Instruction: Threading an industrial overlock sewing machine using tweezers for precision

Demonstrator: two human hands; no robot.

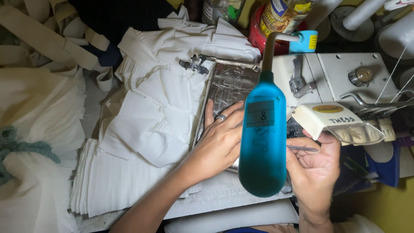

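1. Right hand (314, 166): palm up, thumb and forefinger pinched shut on thin metal tweezers (302, 148); the tips point left, toward the blue bottle. The hand sits just below the cream lamp housing (334, 122) of the sewing machine (345, 77).
2. Left hand (221, 140): flat, fingers spread, holding nothing. Fingertips rest on the shiny metal plate (226, 86) at the machine's left side. A ring shows on one finger. The forearm comes in from bottom left.
3. Blue bottle (263, 138): close to the lens and blurred, upright between the two hands, with a dark label patch on its body. A bent grey spout rises from its top. It hides part of the left hand's fingers and the spot where the tweezer tips end. Cannot tell what supports it.
4. Left of the plate: pleated white fabric pieces (155, 108) in a loose heap over a stack of white cloth. A small dark metal part (195, 64) lies at the plate's upper left corner.
5. Far left: cream cloth (34, 129) and rolled cream strips.
6. Top edge: jars, a red container (258, 34) and a small cyan item (307, 41) behind the machine. Thread runs taut at the right.
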